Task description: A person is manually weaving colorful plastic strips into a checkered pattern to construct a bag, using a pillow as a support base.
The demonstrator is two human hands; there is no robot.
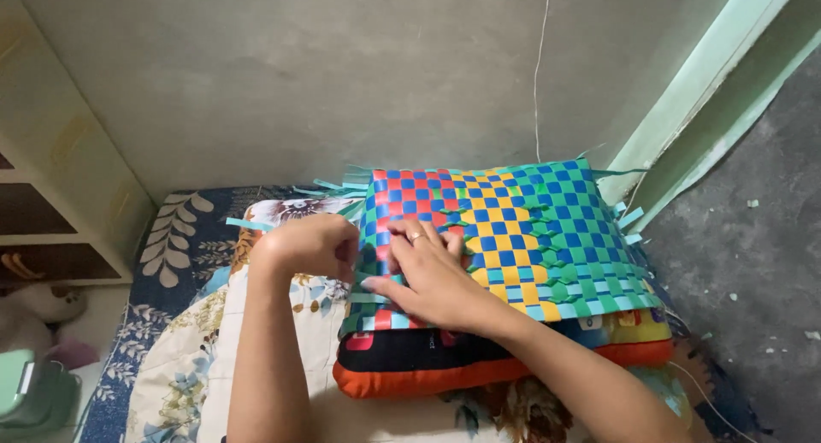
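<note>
A woven mat (pixel 530 229) of red, blue, yellow and green plastic strips lies on a black and orange cushion (pixel 445 366). My right hand (pixel 428 272), with a ring on one finger, presses flat on the mat's left part. My left hand (pixel 308 246) is curled at the mat's left edge, its fingers closed around a light blue strip end there. Loose light blue strip ends (pixel 333 186) stick out past the mat's left and right edges.
A flowered sheet (pixel 180 238) covers the floor under the cushion. A grey wall (pixel 342 75) rises just behind, with a thin white cord (pixel 539 75) hanging on it. Shelves (pixel 51 212) stand at left, a green container (pixel 30 396) at lower left, bare concrete floor (pixel 753 263) at right.
</note>
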